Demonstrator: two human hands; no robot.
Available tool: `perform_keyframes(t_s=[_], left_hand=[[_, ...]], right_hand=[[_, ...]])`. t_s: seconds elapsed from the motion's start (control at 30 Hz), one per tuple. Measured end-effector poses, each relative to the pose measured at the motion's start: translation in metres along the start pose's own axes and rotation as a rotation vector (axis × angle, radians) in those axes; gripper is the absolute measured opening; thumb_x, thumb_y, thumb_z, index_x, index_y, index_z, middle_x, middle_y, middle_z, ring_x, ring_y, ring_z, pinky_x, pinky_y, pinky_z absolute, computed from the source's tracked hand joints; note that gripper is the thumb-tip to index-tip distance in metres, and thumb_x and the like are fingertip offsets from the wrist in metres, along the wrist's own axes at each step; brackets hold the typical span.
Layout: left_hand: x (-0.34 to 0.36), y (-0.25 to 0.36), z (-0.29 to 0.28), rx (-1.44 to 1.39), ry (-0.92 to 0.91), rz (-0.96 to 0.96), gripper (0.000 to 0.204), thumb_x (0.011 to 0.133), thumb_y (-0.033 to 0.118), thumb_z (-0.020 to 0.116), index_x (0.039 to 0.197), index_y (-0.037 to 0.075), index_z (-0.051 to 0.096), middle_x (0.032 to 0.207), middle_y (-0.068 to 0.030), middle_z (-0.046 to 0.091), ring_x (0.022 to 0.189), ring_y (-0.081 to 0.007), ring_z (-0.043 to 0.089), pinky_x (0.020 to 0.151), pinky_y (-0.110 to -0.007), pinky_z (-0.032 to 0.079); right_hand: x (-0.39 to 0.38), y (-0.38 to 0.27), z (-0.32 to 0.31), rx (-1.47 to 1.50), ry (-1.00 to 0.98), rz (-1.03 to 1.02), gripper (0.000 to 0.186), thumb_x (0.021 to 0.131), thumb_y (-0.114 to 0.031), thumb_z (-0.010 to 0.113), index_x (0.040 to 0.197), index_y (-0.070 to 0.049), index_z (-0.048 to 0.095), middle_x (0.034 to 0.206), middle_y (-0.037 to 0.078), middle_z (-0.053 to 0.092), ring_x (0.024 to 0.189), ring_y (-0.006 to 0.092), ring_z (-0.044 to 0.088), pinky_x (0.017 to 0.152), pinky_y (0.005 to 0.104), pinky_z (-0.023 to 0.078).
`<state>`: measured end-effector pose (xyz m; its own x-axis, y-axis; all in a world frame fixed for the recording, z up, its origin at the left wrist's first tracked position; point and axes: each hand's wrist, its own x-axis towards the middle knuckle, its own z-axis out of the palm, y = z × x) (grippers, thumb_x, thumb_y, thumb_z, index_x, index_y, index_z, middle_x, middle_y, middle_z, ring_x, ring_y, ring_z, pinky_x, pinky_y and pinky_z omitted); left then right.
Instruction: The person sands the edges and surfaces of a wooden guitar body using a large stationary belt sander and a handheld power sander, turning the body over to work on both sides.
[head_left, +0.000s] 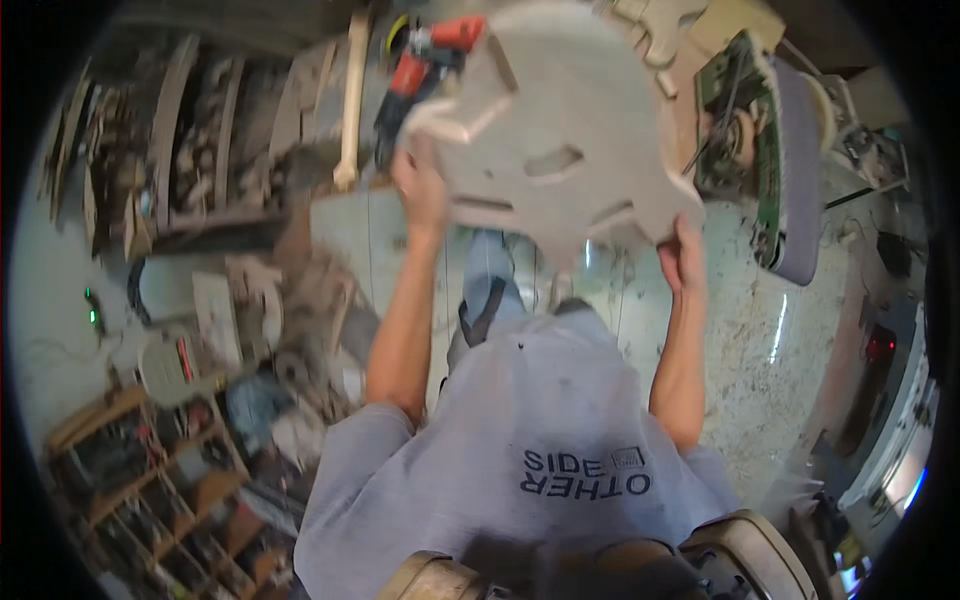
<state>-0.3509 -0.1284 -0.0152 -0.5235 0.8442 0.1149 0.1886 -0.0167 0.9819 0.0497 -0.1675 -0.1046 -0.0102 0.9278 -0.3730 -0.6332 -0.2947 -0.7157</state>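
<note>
A large, flat, pale wooden panel [590, 100] with a rounded far end and several cut-out slots is held out in front of me. My left hand [422, 190] grips its near left edge, fingers closed and partly hidden by the panel. At the near right corner, my right hand [684, 258] is closed on the same panel. Motion blurs the panel's outline. Just past its left edge lies a red and black power tool [410, 80], partly covered by the panel.
A green belt sander [795, 170] with a grey belt stands at right. Wooden racks [225, 130] full of scraps are at far left, beside a long wooden strip [351, 100]. Compartmented shelving [180, 475] and clutter occupy the lower left. Stained pale floor [750, 400] shows at right.
</note>
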Motion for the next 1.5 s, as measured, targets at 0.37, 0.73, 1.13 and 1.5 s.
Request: perform_keyframes(t_s=[0.37,0.73,1.13,1.5], left_hand=[[-0.095,0.054,-0.119,-0.028,0.352,0.019,0.085,0.109,0.067,0.014,0.151,0.000,0.043,0.152,-0.0174,0.050,0.139,-0.0332,0.050,0.118,-0.046,0.039],[-0.146,0.050,-0.171,-0.139,0.517,-0.039,0.082,0.109,0.067,0.019,0.152,0.000,0.045,0.152,-0.0177,0.049,0.141,-0.0326,0.047,0.118,-0.046,0.038],[-0.180,0.022,-0.185,-0.198,0.620,-0.143,0.080,0.110,0.064,0.026,0.149,-0.002,0.046,0.151,-0.0171,0.049,0.139,-0.0316,0.048,0.118,-0.044,0.037],[-0.174,0.029,-0.179,-0.309,0.583,-0.205,0.082,0.109,0.065,0.034,0.156,-0.003,0.038,0.160,-0.0188,0.041,0.144,-0.0324,0.043,0.121,-0.042,0.032]], right_hand=[[-0.019,0.004,0.091,-0.112,-0.396,0.172,0.083,0.094,-0.042,0.077,0.159,-0.010,0.036,0.154,0.007,0.049,0.145,0.0251,0.041,0.118,0.0542,0.036],[-0.012,0.041,0.134,-0.246,-0.547,0.307,0.072,0.095,-0.040,0.078,0.153,-0.016,0.041,0.148,0.003,0.053,0.139,0.0227,0.046,0.106,0.0465,0.045],[-0.027,0.042,0.122,-0.372,-0.536,0.362,0.065,0.098,-0.035,0.076,0.151,-0.017,0.043,0.147,0.004,0.054,0.136,0.0233,0.050,0.104,0.0478,0.047],[-0.072,0.007,0.142,-0.312,-0.450,0.252,0.058,0.108,-0.039,0.059,0.156,-0.012,0.042,0.153,0.004,0.051,0.141,0.0198,0.047,0.114,0.0417,0.040]])
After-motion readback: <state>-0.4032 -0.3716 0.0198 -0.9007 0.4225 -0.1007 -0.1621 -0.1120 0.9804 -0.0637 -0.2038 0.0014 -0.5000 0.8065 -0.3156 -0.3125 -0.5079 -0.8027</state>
